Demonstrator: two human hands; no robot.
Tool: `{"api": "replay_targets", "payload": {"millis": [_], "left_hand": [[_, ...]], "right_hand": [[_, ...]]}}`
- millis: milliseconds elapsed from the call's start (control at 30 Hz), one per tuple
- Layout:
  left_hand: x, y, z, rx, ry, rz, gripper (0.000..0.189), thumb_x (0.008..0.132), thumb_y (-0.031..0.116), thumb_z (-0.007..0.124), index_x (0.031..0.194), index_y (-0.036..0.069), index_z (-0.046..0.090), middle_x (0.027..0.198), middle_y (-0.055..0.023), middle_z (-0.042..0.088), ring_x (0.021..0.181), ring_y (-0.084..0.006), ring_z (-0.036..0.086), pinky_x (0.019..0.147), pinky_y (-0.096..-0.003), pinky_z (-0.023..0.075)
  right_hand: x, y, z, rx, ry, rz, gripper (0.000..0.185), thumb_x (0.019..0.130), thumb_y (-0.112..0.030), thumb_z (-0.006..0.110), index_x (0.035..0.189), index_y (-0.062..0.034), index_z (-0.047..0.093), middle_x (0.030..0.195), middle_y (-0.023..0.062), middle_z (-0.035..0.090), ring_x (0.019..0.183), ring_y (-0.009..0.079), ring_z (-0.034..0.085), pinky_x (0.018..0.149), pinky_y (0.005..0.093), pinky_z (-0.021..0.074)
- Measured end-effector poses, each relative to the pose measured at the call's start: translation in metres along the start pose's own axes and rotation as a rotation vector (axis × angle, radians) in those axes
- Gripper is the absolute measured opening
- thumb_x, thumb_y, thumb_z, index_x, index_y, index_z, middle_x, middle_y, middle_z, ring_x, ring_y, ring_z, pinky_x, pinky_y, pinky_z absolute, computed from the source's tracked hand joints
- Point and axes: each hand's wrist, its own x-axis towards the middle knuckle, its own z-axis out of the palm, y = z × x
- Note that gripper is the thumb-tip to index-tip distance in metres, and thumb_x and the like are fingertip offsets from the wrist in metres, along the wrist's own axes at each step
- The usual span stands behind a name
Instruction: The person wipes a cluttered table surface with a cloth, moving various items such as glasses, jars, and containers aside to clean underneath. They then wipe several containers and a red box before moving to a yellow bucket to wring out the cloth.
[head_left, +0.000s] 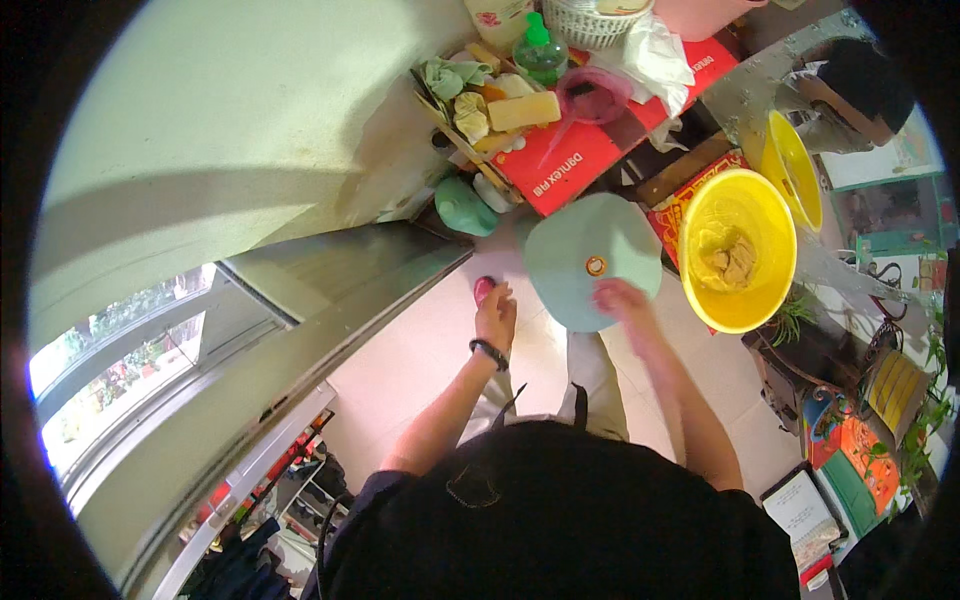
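Before me on the tiled floor stands a pale green stool with a rounded seat. A small brown ring-shaped object shows near the middle of the seat. My right hand is blurred by motion over the near right part of the seat, close to that ring; whether its fingers hold anything is not clear. Left of the stool, in the air above the floor, is my left hand, empty with loosely bent fingers and a dark bracelet on its wrist. A yellow bucket to the right contains a wet tan cloth.
A low red-topped table beyond the stool bears soap bars, a green-capped bottle, a pink dipper and a white basket. Against the right side, a mirror reflects the bucket. Wall and door panel border the left.
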Motion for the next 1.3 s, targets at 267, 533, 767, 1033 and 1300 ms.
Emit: {"api": "replay_targets", "payload": {"millis": [267,533,767,1033,1300], "left_hand": [[-0.058,-0.076,-0.047,0.144,-0.088,-0.074,0.047,0.088,0.001,0.057,0.135,0.002,0.049,0.12,-0.0229,0.062,0.11,-0.0363,0.062,0.095,-0.0429,0.0507],[-0.042,-0.099,-0.067,-0.027,-0.059,-0.139,0.057,0.087,-0.007,0.056,0.142,0.001,0.044,0.123,-0.0172,0.063,0.114,-0.0254,0.063,0.097,-0.037,0.0514],[-0.039,-0.133,-0.058,0.0,-0.08,-0.156,0.054,0.087,-0.008,0.055,0.14,-0.001,0.046,0.122,-0.0179,0.064,0.111,-0.0245,0.065,0.096,-0.0365,0.0522],[-0.047,-0.143,-0.049,-0.046,-0.135,-0.231,0.048,0.09,-0.001,0.057,0.137,0.001,0.048,0.118,-0.0179,0.066,0.109,-0.0305,0.065,0.095,-0.0375,0.0508],[-0.048,-0.117,-0.048,-0.024,-0.201,-0.16,0.047,0.092,-0.002,0.055,0.138,0.0,0.047,0.12,-0.0197,0.064,0.112,-0.0275,0.064,0.095,-0.0366,0.0511]], "right_hand": [[0.216,0.135,0.157,0.009,0.047,0.133,0.033,0.094,-0.018,0.059,0.125,-0.006,0.061,0.113,0.0063,0.066,0.102,0.0187,0.062,0.087,0.0305,0.0509],[0.416,0.243,0.15,-0.493,0.253,-0.22,0.046,0.086,-0.026,0.062,0.127,-0.0058,0.057,0.124,0.0192,0.062,0.114,0.0354,0.059,0.096,0.0408,0.0479],[0.476,0.239,0.157,-0.791,0.377,-0.137,0.065,0.078,-0.027,0.066,0.136,-0.0018,0.051,0.135,0.0249,0.055,0.126,0.04,0.052,0.109,0.0454,0.04],[0.509,0.253,0.14,-1.028,0.16,-0.012,0.061,0.076,-0.026,0.064,0.13,0.0005,0.057,0.131,0.0265,0.057,0.122,0.0432,0.054,0.104,0.0471,0.0424],[0.43,0.241,0.162,-0.937,0.463,0.084,0.057,0.081,-0.032,0.065,0.128,0.0009,0.059,0.129,0.0274,0.058,0.124,0.0383,0.055,0.105,0.0449,0.0431]]}}
